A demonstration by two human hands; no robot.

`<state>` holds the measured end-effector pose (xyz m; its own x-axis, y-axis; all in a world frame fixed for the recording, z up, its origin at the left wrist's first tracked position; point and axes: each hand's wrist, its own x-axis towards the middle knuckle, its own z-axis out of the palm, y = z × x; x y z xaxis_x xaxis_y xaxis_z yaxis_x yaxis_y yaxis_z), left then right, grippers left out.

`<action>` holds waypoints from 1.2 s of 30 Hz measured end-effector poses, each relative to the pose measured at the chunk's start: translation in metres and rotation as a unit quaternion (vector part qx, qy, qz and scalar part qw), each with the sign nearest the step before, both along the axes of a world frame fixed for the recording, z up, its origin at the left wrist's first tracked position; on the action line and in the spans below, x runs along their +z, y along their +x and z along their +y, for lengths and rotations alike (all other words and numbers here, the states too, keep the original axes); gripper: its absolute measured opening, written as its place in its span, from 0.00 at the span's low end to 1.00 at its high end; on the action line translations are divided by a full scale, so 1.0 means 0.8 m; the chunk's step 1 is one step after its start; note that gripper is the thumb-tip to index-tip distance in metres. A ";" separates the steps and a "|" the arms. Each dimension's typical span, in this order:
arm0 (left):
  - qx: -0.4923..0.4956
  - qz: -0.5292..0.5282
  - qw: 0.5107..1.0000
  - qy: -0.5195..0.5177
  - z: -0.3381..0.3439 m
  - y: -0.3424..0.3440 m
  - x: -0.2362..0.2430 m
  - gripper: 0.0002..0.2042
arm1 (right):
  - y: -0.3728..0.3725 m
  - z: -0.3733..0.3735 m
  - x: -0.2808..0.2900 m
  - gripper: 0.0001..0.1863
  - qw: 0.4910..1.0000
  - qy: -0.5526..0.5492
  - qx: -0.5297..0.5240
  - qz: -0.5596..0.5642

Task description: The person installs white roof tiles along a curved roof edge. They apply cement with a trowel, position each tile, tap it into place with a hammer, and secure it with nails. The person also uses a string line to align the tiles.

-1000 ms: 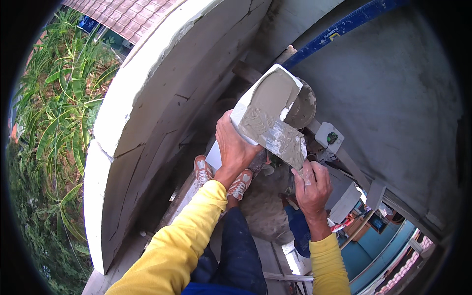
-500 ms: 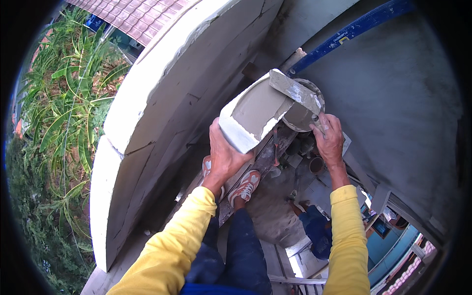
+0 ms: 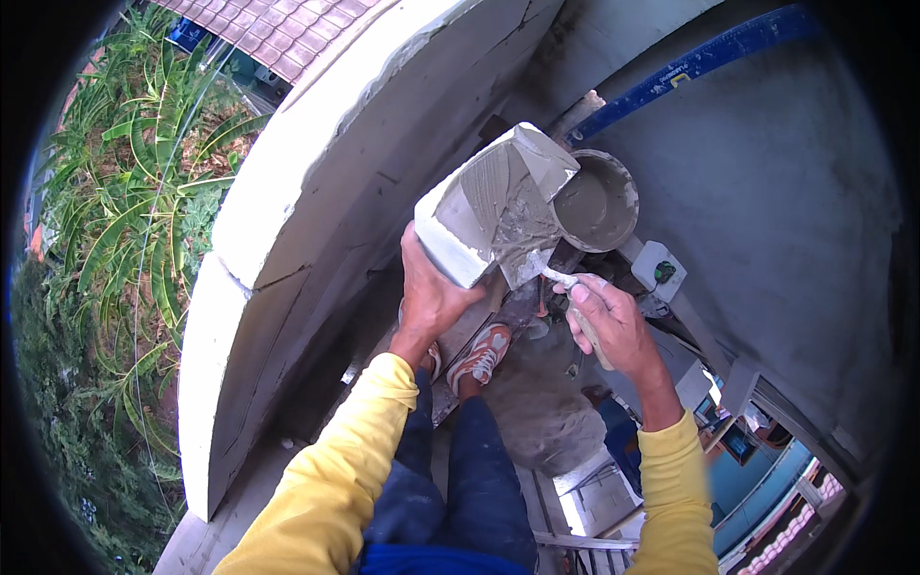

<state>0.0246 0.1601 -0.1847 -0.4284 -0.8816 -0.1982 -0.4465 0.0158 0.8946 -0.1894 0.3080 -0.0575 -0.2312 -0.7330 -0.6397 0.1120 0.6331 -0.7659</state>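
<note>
My left hand (image 3: 436, 292) grips the near end of a white lightweight block (image 3: 448, 251), tilted in front of the wall. Grey mortar (image 3: 494, 196) covers its upper face, with ridges on one part and a thick smear near the right edge. My right hand (image 3: 613, 326) is closed round the handle of a trowel (image 3: 559, 276). Its blade lies at the block's right edge, partly coated, so its outline is hard to make out. Just beyond, a round bucket (image 3: 628, 182) holds more grey mortar.
A curved-looking pale block wall (image 3: 278, 201) rises on the left, with plants (image 3: 144, 259) beyond. A blue spirit level (image 3: 690, 67) leans at the upper right. A white box (image 3: 659, 268) sits beside the bucket. My shoes (image 3: 482, 353) stand on a narrow plank; a person (image 3: 621, 441) is below.
My right hand has drawn the trowel from the block's far end toward me. The mortar, smooth before, now shows ridges and a heap. The bucket is more exposed.
</note>
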 end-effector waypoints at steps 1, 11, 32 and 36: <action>-0.005 0.008 1.000 0.007 -0.002 0.004 -0.004 0.59 | -0.003 0.013 -0.002 0.19 1.000 0.017 0.008 0.015; 0.030 -0.016 0.999 0.008 0.001 0.022 -0.007 0.60 | 0.021 0.070 -0.034 0.20 0.881 -0.067 -0.016 0.469; 0.030 -0.131 0.990 -0.030 0.000 -0.027 0.005 0.60 | -0.180 0.095 -0.442 0.33 0.843 0.234 -0.280 0.395; -0.005 -0.156 0.985 -0.078 0.004 -0.021 -0.019 0.46 | -0.255 0.070 -0.511 0.33 0.835 0.263 -0.287 0.389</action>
